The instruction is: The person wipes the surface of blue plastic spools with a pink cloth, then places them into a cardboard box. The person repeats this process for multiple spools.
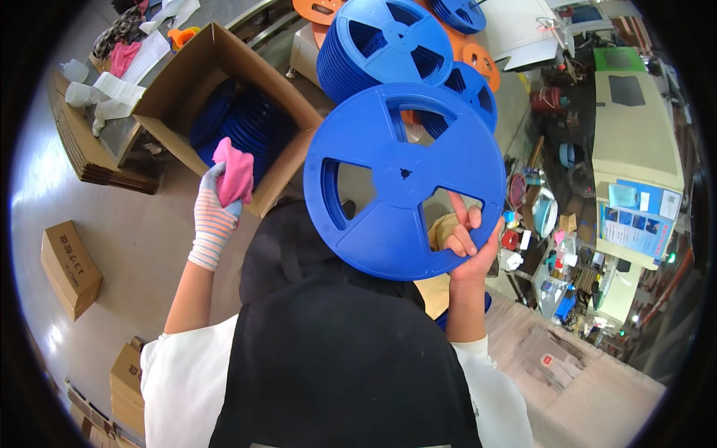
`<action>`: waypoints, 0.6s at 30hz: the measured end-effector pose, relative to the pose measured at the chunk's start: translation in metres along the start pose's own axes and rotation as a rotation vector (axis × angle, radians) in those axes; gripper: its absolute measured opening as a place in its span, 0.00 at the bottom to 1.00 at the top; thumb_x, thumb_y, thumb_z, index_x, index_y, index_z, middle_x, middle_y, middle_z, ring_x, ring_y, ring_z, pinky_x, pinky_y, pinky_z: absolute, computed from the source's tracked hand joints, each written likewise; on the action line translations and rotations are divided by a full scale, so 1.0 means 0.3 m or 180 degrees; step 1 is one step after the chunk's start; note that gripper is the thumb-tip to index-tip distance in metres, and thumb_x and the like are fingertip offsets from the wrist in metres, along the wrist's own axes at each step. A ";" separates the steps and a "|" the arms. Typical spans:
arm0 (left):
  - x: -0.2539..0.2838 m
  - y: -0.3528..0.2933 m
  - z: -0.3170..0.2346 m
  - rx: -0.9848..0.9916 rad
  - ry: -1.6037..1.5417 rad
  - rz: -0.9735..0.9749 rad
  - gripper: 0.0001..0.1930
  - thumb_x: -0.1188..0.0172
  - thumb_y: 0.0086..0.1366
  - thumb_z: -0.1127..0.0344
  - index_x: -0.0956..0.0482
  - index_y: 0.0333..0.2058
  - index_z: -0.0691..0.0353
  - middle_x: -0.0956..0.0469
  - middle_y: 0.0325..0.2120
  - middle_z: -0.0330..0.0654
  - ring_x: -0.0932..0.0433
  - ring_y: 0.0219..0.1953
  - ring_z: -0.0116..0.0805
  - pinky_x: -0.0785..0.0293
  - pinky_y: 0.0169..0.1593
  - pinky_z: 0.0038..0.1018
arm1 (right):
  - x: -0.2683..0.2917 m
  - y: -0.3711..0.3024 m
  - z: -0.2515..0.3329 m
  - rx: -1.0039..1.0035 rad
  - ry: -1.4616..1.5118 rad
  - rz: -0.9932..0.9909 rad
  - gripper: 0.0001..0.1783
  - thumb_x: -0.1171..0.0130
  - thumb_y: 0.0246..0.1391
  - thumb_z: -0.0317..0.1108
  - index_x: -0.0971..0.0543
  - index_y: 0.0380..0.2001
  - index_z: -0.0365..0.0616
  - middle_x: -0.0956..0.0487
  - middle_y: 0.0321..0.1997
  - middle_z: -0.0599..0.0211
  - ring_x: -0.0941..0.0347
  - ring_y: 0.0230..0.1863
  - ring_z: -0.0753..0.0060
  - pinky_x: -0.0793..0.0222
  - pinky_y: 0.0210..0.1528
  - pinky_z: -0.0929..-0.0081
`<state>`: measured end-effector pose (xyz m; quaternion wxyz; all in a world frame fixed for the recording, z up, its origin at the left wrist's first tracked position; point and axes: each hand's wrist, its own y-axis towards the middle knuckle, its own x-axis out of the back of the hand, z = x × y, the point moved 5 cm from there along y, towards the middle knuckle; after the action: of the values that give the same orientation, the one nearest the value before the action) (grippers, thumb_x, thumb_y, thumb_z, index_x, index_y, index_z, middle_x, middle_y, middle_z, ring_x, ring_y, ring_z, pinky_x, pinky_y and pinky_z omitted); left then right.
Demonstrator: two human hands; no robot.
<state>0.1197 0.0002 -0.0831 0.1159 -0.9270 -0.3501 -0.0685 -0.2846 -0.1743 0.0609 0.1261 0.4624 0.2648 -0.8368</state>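
Note:
My left hand, in a striped knit glove, is closed around a bunched pink cloth. It is beside the near side of an open cardboard box, which holds several dark blue reels. My bare right hand grips the lower right rim of a large blue plastic reel, raised with its flat face showing. Some of its fingers show through one of the reel's cut-out windows. Behind that reel stands a stack of similar blue reels.
Orange reels and more blue reels stand at the back. Flattened cardboard leans at the left, near a cluttered table. Closed cartons sit on the floor. To the right are a pale machine and a crowded bench.

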 end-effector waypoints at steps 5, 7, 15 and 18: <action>-0.053 -0.061 -0.077 -0.0854 0.1172 0.0311 0.35 0.35 0.48 0.77 0.27 0.58 0.55 0.27 0.53 0.49 0.24 0.49 0.47 0.26 0.54 0.30 | -0.024 0.018 0.025 -0.0070 0.0095 0.0396 0.25 0.54 0.69 0.54 0.38 0.30 0.41 0.53 0.76 0.38 0.43 0.13 0.84 0.46 0.18 0.82; -0.104 -0.096 -0.245 -0.1728 0.2341 0.0406 0.39 0.38 0.44 0.79 0.28 0.60 0.53 0.28 0.56 0.55 0.23 0.48 0.53 0.25 0.52 0.35 | -0.035 0.020 0.027 -0.0110 0.0117 0.0434 0.25 0.54 0.69 0.53 0.38 0.30 0.41 0.53 0.76 0.37 0.42 0.13 0.84 0.45 0.18 0.82; -0.229 -0.115 -0.323 -0.2705 0.2940 0.1181 0.35 0.41 0.57 0.73 0.31 0.62 0.28 0.38 0.65 0.51 0.21 0.40 0.45 0.23 0.37 0.36 | -0.080 0.047 -0.007 -0.0285 0.0298 0.0525 0.25 0.54 0.69 0.52 0.39 0.30 0.41 0.54 0.76 0.37 0.38 0.15 0.82 0.39 0.19 0.79; -0.255 -0.109 -0.326 -0.2765 0.3066 0.1256 0.31 0.41 0.58 0.71 0.29 0.60 0.34 0.39 0.66 0.51 0.21 0.39 0.45 0.24 0.36 0.36 | -0.092 0.048 -0.006 -0.0289 0.0431 0.0432 0.28 0.55 0.68 0.56 0.34 0.33 0.37 0.52 0.75 0.37 0.40 0.14 0.81 0.43 0.18 0.82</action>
<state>0.0365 -0.0503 0.0007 -0.1137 -0.8020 -0.0243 -0.5859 -0.2619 -0.1860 0.0786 0.1850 0.5285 0.2785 -0.7803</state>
